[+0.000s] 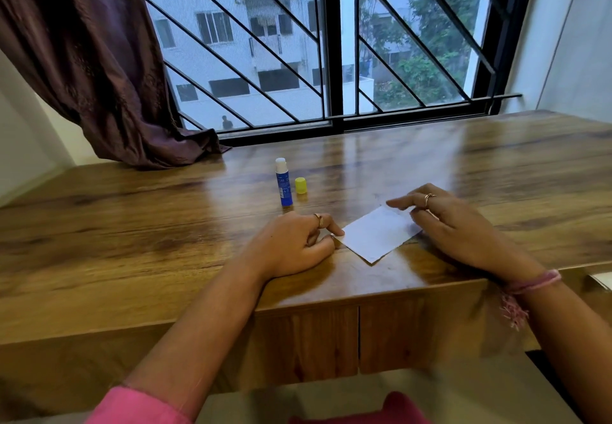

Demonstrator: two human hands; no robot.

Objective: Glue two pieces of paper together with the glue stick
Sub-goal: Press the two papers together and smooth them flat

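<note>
So the paper is lying flat on the wooden table, turned like a diamond, and both hands are on it. The left hand has its finger and thumb tips nipping the near-left corner, other fingers curled under. The right hand lies over the opposite corner with fingers pretty much straight, looking like they're pressing down rather than gripping, though it's a bit blurry there. I can only make out one white shape, so I can't tell if that's two sheets already stacked or just one. My guess is this is the lining-up and pressing stage, since the glue stick stands upright just beyond the left hand's knuckles with nobody holding it, white tip exposed, and its yellow cap sits just beside it, toward the right hand's side. The only container here is the tube itself; how much glue is left in it, no idea. Next move probably calls for smoothing from the pinched corner across to the far one, keeping the edges square, then recapping the stick.
</note>
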